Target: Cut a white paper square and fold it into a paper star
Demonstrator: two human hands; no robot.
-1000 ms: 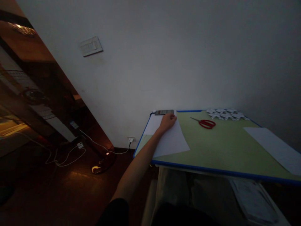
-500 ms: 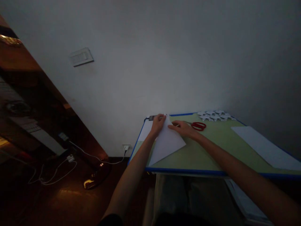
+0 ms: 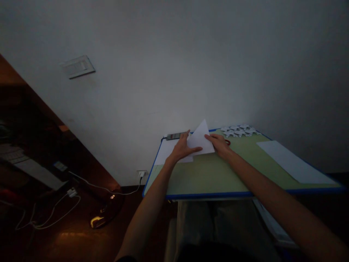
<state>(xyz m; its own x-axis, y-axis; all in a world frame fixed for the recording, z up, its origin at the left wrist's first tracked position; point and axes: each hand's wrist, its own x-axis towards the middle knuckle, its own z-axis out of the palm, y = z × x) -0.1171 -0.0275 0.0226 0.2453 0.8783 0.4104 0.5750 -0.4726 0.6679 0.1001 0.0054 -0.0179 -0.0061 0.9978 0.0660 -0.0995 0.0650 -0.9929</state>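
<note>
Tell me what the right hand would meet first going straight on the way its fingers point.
The right hand would first meet the raised white paper sheet that its fingers touch; beyond it, the left hand seems roughly in line, though depth is unclear.

I can read no text on my feed, the phone (image 3: 173, 136) at the far-left of the table (image 3: 207, 178) included.

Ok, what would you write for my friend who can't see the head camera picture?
A right hand pinches a white sheet, one corner pointing up, while the left hand lays its thumb across it, over a green table edged in blue. Near the wall lie a phone-like device and a cluster of pointy white pieces; another white sheet lies at the right.
</note>
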